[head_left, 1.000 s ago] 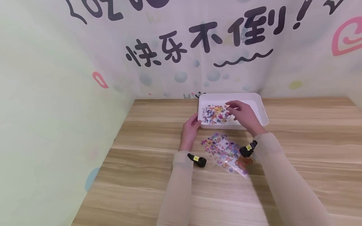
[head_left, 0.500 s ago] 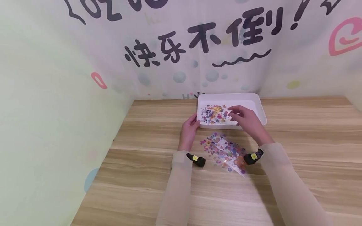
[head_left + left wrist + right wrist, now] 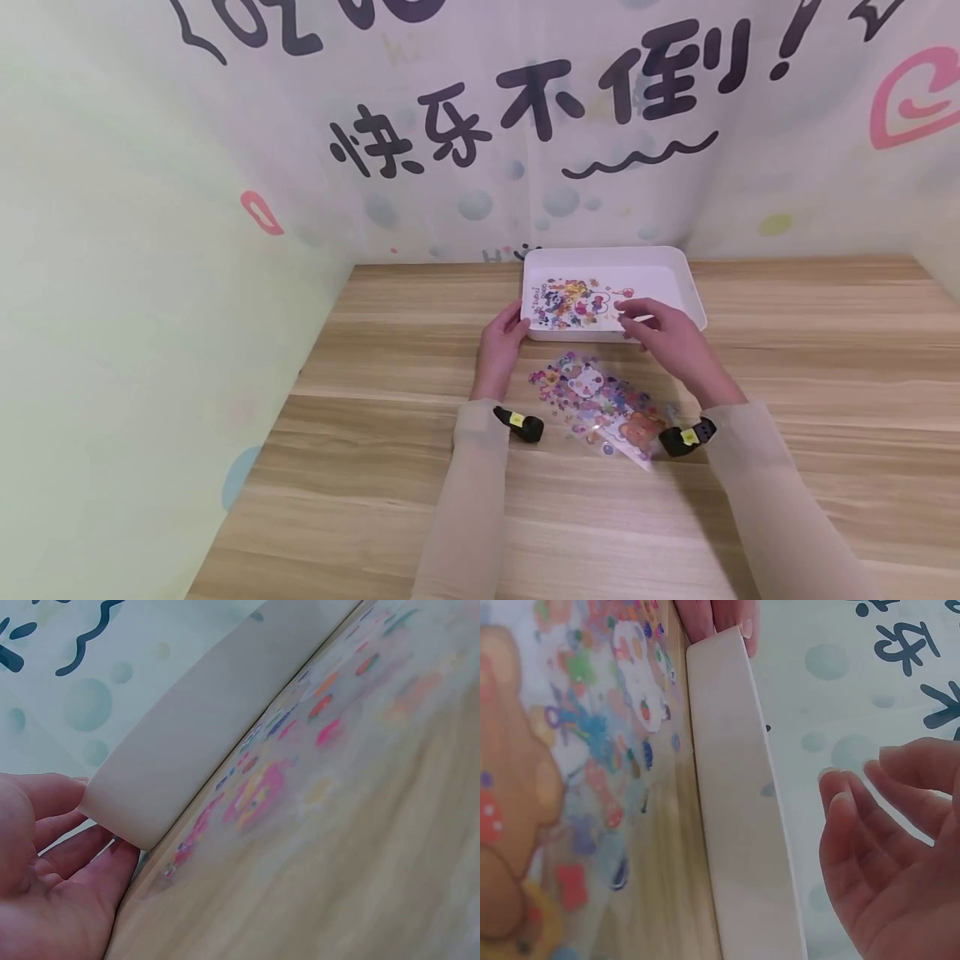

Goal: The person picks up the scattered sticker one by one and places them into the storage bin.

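A white shallow tray [image 3: 663, 279] stands by the back wall. My left hand [image 3: 501, 350] holds its near left corner; the left wrist view shows the thumb on the rim and fingers curled beneath the tray's corner [image 3: 124, 821]. Inside, at the left, lies a patch of colourful cartoon stickers [image 3: 567, 302] with "good night" lettering. A small red sticker [image 3: 626, 292] lies to their right. My right hand [image 3: 671, 342] hovers over the tray's near edge, fingers loosely bent. In the right wrist view, nothing shows between thumb and fingertips of that hand [image 3: 900, 862].
In front of the tray, a clear sheet of cartoon stickers [image 3: 600, 400] lies slanted on the wooden table [image 3: 375, 467]. Black wrist cameras are strapped over both sleeves [image 3: 476, 492]. A printed cloth [image 3: 465, 200] hangs right behind the tray.
My right hand has drawn back to the right and towards me, uncovering the small red sticker and more of the sticker patch. The left hand keeps its hold on the tray.
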Available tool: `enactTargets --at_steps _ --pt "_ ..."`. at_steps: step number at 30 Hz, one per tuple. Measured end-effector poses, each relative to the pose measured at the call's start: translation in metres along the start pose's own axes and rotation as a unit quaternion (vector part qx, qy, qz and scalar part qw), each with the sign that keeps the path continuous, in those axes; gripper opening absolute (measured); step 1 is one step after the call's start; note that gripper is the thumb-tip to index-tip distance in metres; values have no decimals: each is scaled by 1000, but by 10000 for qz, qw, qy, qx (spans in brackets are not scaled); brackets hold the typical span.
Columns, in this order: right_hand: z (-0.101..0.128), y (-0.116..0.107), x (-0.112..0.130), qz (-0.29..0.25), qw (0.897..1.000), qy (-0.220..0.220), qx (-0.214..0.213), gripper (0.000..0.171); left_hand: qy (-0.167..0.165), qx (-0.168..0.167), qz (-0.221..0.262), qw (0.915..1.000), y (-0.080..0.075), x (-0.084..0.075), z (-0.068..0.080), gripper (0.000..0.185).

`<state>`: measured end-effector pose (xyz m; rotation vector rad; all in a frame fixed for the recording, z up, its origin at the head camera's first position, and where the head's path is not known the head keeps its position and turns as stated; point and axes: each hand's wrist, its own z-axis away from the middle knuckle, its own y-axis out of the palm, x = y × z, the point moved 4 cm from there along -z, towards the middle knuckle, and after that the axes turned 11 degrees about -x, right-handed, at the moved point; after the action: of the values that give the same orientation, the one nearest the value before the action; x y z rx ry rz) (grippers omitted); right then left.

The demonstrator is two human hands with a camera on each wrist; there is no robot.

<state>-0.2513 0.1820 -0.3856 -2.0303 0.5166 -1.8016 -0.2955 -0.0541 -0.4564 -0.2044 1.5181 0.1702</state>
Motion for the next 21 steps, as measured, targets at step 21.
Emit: enactTargets --at_steps 21 --pt "11 9 -13 139 9994 -113 280 33 -263 104 -75 9996 -2 -26 17 43"
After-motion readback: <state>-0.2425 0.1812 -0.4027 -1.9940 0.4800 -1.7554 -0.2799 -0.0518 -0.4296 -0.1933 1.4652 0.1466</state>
